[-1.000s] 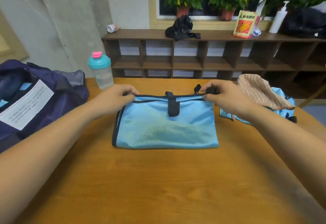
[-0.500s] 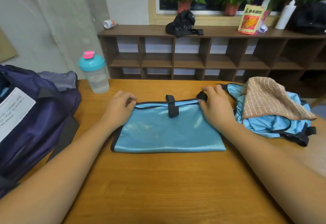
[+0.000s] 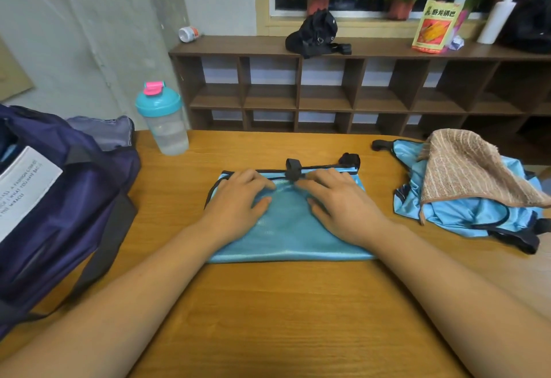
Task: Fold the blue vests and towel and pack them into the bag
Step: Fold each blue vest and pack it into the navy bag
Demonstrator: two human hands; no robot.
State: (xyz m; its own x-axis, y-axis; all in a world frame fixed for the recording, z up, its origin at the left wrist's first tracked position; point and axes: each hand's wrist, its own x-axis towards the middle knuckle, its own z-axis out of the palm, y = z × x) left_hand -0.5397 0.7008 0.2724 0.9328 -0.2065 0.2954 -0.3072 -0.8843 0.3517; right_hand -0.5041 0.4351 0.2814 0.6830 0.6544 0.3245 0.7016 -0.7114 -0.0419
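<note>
A folded blue vest (image 3: 290, 236) with black trim lies flat on the wooden table (image 3: 268, 318) in front of me. My left hand (image 3: 238, 201) and my right hand (image 3: 340, 201) both rest palm down on it, fingers straight, close together near its far edge. At the right a second blue vest (image 3: 471, 213) lies crumpled, with a brown striped towel (image 3: 465, 175) draped over it. The dark purple bag (image 3: 59, 204) sits at the table's left side, its top open.
A shaker bottle (image 3: 162, 118) with a teal lid stands at the table's far left, beside the bag. Behind the table runs a low brown shelf (image 3: 328, 91) carrying a black pouch, a snack packet and a pump bottle.
Both hands have moved from the vest's far corners inward to its middle and now lie flat on the cloth. The view has tilted down a little.
</note>
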